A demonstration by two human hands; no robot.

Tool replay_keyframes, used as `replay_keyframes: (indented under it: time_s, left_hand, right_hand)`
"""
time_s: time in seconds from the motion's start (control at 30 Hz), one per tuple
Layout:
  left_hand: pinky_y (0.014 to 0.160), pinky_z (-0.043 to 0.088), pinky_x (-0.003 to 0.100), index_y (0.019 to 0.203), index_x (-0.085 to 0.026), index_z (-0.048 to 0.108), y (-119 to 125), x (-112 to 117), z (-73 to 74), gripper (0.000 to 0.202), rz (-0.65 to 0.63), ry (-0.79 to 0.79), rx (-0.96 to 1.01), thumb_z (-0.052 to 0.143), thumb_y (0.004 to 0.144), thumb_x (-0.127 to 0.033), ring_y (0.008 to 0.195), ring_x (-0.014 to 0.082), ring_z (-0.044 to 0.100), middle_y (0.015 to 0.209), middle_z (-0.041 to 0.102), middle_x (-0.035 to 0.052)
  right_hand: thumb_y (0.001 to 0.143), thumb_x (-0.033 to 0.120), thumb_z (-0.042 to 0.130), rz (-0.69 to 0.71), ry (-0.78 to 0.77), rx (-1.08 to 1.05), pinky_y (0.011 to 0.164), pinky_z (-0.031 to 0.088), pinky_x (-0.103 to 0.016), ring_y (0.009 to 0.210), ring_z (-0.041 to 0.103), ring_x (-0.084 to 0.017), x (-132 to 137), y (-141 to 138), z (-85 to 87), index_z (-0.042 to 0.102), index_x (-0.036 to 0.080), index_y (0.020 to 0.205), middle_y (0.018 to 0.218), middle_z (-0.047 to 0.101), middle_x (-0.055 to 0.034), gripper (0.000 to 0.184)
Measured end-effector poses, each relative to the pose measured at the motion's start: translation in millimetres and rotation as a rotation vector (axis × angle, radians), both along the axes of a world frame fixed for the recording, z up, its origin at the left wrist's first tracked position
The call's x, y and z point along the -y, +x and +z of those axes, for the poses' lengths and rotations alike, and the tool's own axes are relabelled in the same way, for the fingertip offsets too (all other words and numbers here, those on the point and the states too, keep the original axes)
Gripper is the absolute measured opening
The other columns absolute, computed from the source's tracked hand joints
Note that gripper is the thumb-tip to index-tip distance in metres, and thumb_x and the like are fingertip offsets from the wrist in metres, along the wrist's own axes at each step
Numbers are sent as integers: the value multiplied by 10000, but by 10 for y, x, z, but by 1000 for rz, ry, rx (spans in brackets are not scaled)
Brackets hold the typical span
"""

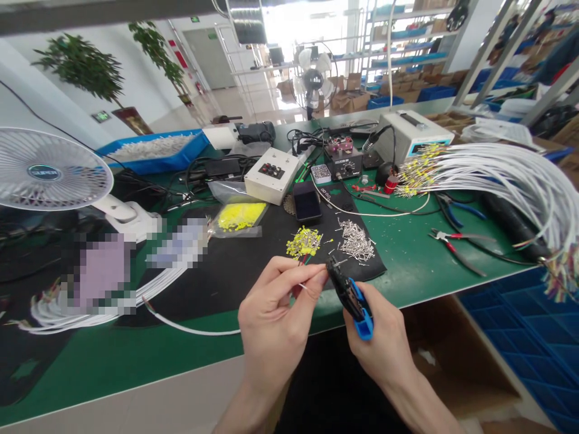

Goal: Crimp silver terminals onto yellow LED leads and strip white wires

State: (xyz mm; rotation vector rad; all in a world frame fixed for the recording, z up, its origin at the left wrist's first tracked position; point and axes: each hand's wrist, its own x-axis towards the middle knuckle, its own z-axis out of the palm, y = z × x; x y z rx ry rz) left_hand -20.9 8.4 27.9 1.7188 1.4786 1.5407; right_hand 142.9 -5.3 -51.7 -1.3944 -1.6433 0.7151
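My left hand (275, 313) pinches the end of a white cable (190, 328), whose thin coloured wires poke out between thumb and fingers. My right hand (380, 343) is closed round a crimping tool (350, 295) with blue handles; its black jaws sit right at the wire ends. Just beyond the hands, on a black mat (235, 265), lie a small heap of yellow sleeves (304, 242) and a heap of metal terminals (356, 240). The cable runs left along the table edge to a coil of white cable (90, 310).
A desk fan (52, 172) stands at the left. A thick bundle of white cables (506, 175) with yellow-tipped ends fills the right. Red-handled pliers (456, 247) and blue-handled cutters (461, 208) lie on the green table (407, 259). A white switch box (271, 175), a soldering station (344, 160) and a bag of yellow parts (239, 217) sit behind.
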Motion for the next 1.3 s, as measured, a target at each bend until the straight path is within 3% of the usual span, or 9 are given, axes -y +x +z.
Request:
replay_keyframes:
  time_s: [0.23,0.57,0.73,0.9,1.0,1.17,1.3]
  left_hand:
    - [670,487,186,1021,-270,819,129,-133,16,157,-43,58,32,773,914,-165,729,70,580,913,636,-16]
    - [642,469,234,992,-207,825,176,-329,-16,97,-68,91,61,750,939,-238,746,112,586,907,659,28]
    - [652,464,253,994,-197,815,161,-304,18,107,-83,89,60,729,955,-248,744,120,573,909,646,37]
    - [651,466,253,1009,-217,809,164,-224,51,97,-111,101,28,733,952,-240,763,121,578,943,647,37]
    - [631,455,253,1006,-217,810,212,-230,41,94,-101,110,8,742,944,-235,729,110,556,941,644,31]
    - [651,453,263,1011,-214,800,249,-294,-25,106,-73,79,4,728,959,-271,730,120,555,932,644,33]
    - [749,487,275,1047,-201,769,216,-400,-268,159,-169,-15,-95,644,1018,-294,832,144,607,985,666,48]
  right_hand:
    - [929,267,623,-68,-13,-18,669,447,-282,690,640,-176,-115,-2,7,624,222,976,796,676,10,65]
    - [980,484,605,-137,-25,-10,602,400,-296,564,566,-156,-314,-46,-55,645,197,865,639,627,8,312]
    - [976,513,598,-86,-86,-60,618,415,-306,615,575,-181,-222,8,59,632,216,871,681,656,-13,317]
    - [997,526,593,78,-216,-174,873,523,-327,972,700,-226,84,157,336,669,231,1160,1059,744,-41,345]
    - [1004,558,595,123,-335,-262,1018,507,-387,1118,686,-256,202,247,462,689,250,1205,1092,743,-32,379]
    - [916,562,734,25,-522,-618,1219,363,-523,1284,632,-310,266,348,465,731,246,1254,1245,745,-65,462]
    - [838,489,834,-123,-625,-949,1200,427,-517,1299,649,-329,347,469,391,738,247,1279,1292,751,-86,512]
